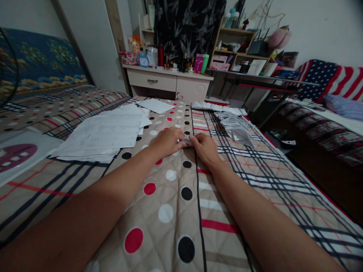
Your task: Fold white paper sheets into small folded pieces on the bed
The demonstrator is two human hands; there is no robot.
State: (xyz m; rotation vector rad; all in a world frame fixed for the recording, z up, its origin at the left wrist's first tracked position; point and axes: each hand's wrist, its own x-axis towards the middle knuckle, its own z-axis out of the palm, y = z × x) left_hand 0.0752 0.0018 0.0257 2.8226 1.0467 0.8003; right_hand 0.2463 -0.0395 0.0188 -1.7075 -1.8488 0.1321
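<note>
Between my two hands is a small folded piece of paper (185,142), low over the quilted bedspread (170,234). My left hand (169,141) is closed on its left end, thumb and fingers pinching it. On the right end, my right hand (204,148) presses with thumb and bent fingers. Most of the paper is covered by the fingers. To the left lies a loose pile of printed sheets (104,130). Folded paper pieces (236,126) are bunched together on the right, beyond my right hand. Behind them runs a row of folded paper (218,108).
A single sheet (155,105) lies beyond the pile. At the left edge is a white plastic bag (42,145) with a purple print. A dresser (153,81) with bottles, a blue clock (143,59) and boxes stands past the bed. A desk with shelves (238,53) is at the back right.
</note>
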